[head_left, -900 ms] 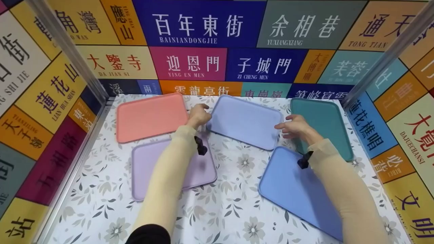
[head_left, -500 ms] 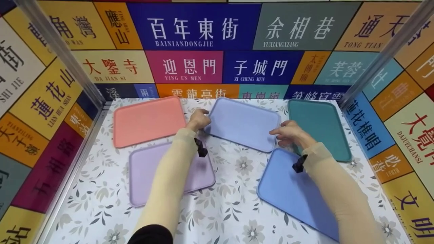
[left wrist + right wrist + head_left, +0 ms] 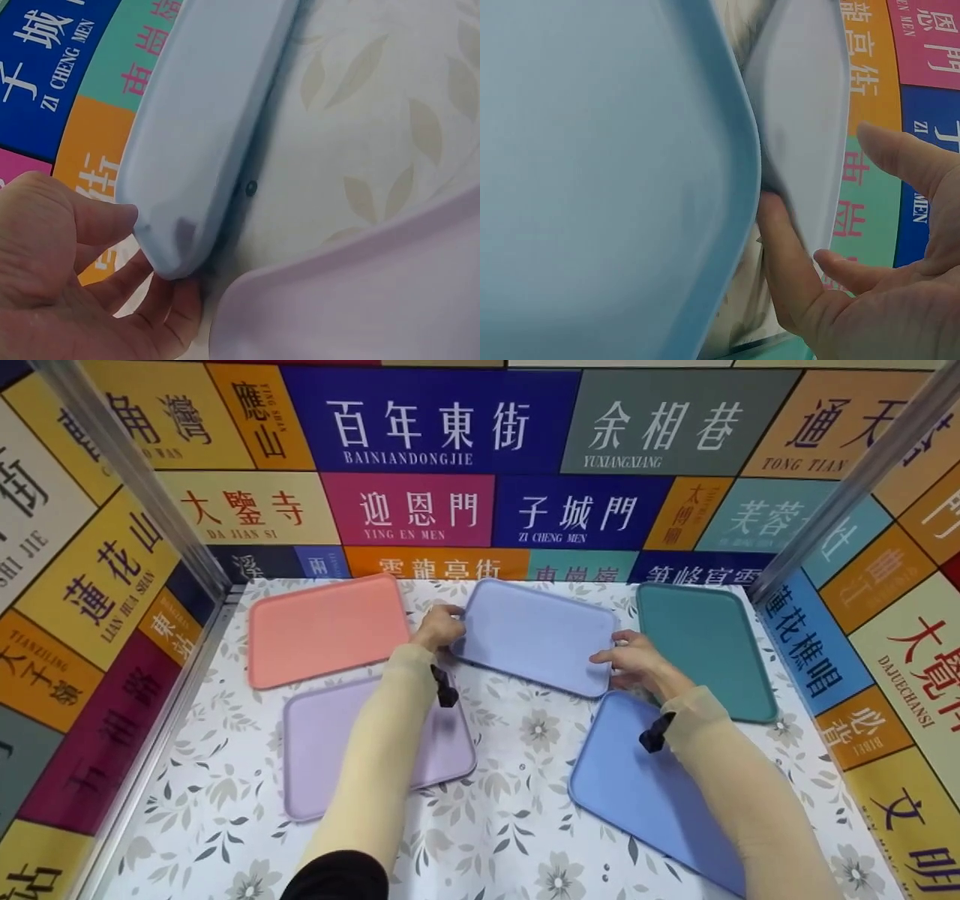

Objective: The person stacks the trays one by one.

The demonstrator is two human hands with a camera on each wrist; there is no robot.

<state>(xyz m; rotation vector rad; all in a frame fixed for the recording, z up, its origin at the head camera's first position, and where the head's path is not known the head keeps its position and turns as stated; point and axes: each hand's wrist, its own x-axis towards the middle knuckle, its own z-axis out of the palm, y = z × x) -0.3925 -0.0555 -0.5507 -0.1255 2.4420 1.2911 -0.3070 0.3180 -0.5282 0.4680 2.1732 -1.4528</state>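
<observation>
A periwinkle tray [image 3: 536, 637] lies at the middle back of the table in the head view. At its left end, my left hand [image 3: 439, 628] pinches the corner; the left wrist view shows the thumb [image 3: 112, 217] on the rim and fingers curled beneath. My right hand [image 3: 637, 660] is at the tray's right end. In the right wrist view its fingers [image 3: 784, 259] reach to the edge, partly under it, while the thumb stands straight and apart from the rim. A blue tray [image 3: 645, 780] lies under the right forearm.
A coral tray [image 3: 326, 634] is at the back left, with a lilac tray [image 3: 322, 750] partly under the left forearm. The green tray [image 3: 709, 649] lies right of my right hand. Walls with printed signs [image 3: 431, 420] enclose the flowered tablecloth [image 3: 517, 810].
My right hand has moved left and slightly down, onto the periwinkle tray's right end. The left hand stays at the left corner. The whole view has shifted slightly.
</observation>
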